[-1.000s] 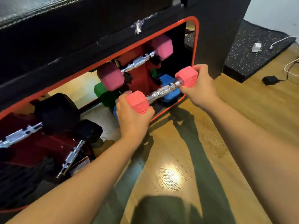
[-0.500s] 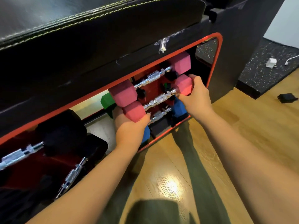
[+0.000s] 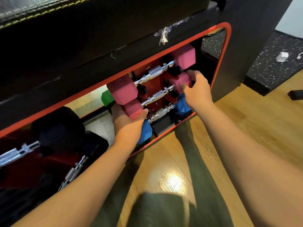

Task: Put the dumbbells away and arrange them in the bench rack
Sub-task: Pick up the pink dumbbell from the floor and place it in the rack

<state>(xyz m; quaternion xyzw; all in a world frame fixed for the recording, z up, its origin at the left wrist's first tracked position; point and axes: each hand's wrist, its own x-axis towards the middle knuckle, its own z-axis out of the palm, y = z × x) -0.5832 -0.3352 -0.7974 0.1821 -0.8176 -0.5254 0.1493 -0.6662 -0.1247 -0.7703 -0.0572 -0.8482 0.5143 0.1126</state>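
Both hands are clamped on one pink dumbbell [image 3: 157, 95] — the left hand [image 3: 127, 122] cups its lower-left head, the right hand [image 3: 196, 90] its upper-right head. It sits inside the bench rack [image 3: 228, 46], just under a larger pink dumbbell [image 3: 152, 73] and above a blue one [image 3: 164, 112]. Its long axis runs lower-left to upper-right (parallel to its neighbours), so seating it looks like a straight push inward — neither hand is nearer.

White charger [image 3: 282, 56], probably, on speckled mat [image 3: 268, 69]
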